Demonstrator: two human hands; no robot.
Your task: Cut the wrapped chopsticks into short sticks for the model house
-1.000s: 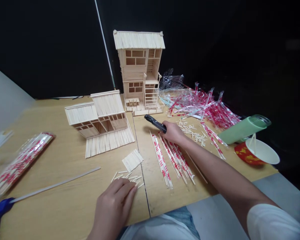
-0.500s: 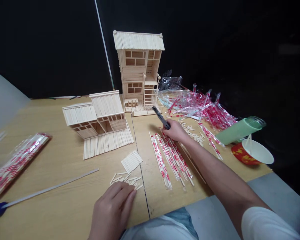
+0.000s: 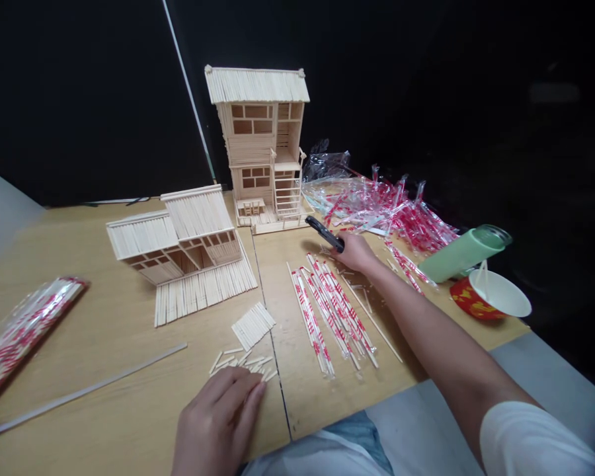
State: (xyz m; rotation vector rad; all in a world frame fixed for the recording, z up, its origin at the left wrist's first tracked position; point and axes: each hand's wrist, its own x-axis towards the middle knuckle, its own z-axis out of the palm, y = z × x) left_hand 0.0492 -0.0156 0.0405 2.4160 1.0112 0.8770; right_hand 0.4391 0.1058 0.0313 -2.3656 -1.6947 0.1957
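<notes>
We are clamping a black hand tool (image 3: 324,233) in our closed right grip (image 3: 356,253) just beside wrapped chopsticks (image 3: 327,311), our left grip (image 3: 218,416) lying open against short chopstick pieces (image 3: 240,361)

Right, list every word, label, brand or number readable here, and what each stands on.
No text can be read in this view.
Gold marks on the tipped red paper bowl: too blurred to read.
Red print on the clear plastic chopstick wrappers: too small to read.
</notes>
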